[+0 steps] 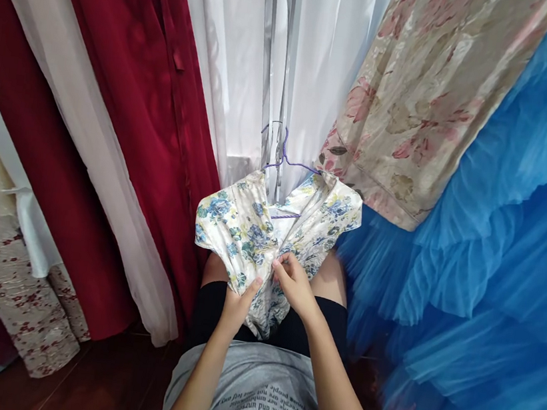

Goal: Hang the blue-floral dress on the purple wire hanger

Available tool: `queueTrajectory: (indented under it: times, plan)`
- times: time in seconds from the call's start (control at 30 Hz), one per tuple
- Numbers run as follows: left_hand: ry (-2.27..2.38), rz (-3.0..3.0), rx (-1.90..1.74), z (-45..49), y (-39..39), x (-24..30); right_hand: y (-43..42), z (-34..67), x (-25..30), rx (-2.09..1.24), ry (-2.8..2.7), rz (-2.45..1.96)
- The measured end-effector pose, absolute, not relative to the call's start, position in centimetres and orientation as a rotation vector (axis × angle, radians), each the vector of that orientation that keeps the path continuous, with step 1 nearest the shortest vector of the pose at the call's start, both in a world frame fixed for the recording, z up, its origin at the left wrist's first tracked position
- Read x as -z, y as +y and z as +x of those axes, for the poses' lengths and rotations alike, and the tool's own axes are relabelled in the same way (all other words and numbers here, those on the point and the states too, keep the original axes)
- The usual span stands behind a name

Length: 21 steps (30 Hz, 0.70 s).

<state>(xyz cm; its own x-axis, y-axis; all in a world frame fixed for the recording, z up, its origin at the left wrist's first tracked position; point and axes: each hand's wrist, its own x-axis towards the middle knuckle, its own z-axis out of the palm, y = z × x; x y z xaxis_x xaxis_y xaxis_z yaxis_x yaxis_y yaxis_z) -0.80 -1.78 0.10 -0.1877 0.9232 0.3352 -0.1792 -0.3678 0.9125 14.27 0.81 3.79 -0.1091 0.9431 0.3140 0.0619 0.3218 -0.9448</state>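
A cream short-sleeved garment (pixel 255 237) with blue and yellow flowers lies over my lap, its V-neck facing up. The purple hanger (pixel 284 158) is inside its shoulders, with the hook pointing away from me. My left hand (pixel 241 300) grips the garment's side, thumb on top and the other fingers hidden beneath the cloth. At the bottom of the V-neck, my right hand (pixel 291 280) pinches the front edge between thumb and fingertips. Whether a zip or another fastener is there, I cannot make out.
Long dresses hang around me: dark red fabric (pixel 114 110) on the left, white cloth (pixel 323 57) ahead with grey ribbons, a beige floral garment (pixel 416 116) and ruffled blue tulle (pixel 483 293) on the right. The tiled floor (pixel 114 379) is dark red.
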Motion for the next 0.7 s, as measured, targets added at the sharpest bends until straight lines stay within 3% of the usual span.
queueTrajectory:
  times: [0.7]
  plan:
    - [0.738,0.827,-1.489,-0.58,-2.25,-0.01,0.35,14.07,-4.18,-0.890,-1.416,-1.041]
